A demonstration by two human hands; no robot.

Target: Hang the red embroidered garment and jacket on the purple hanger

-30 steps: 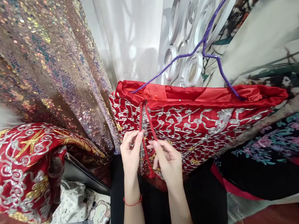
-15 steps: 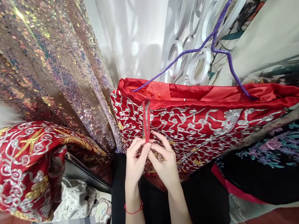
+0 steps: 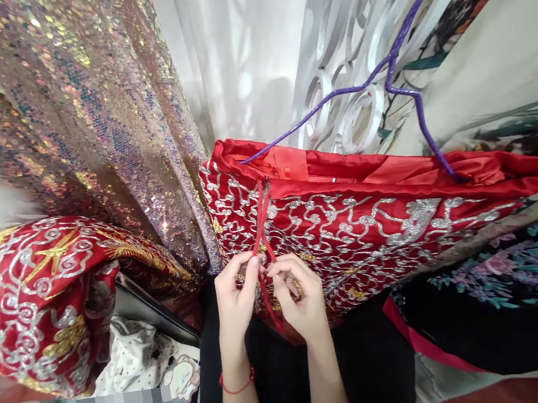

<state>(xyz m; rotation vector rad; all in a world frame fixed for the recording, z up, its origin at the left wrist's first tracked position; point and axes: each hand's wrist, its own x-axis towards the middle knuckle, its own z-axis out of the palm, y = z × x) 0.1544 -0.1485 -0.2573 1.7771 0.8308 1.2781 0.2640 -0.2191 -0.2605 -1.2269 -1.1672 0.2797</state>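
A red garment with silver embroidery (image 3: 353, 222) hangs folded over a purple wire hanger (image 3: 403, 84). Two thin red cords (image 3: 262, 219) drop from its upper edge near the left end. My left hand (image 3: 235, 297) pinches one cord between thumb and fingers. My right hand (image 3: 297, 291) pinches the other cord right beside it, fingertips almost touching. The cords cross just above my fingers, and a red end hangs below between my hands. A red string bracelet (image 3: 236, 387) circles my left wrist.
A sequinned bronze fabric (image 3: 75, 122) hangs at the left, with white curtain (image 3: 236, 51) behind. Another red and gold embroidered garment (image 3: 35, 297) lies at the lower left. A black floral garment (image 3: 502, 274) and pale printed cloth (image 3: 494, 53) fill the right side.
My hands came together from slightly apart, drawing the two cords side by side, then crossing them. Both hands have dropped a little lower on the cords.
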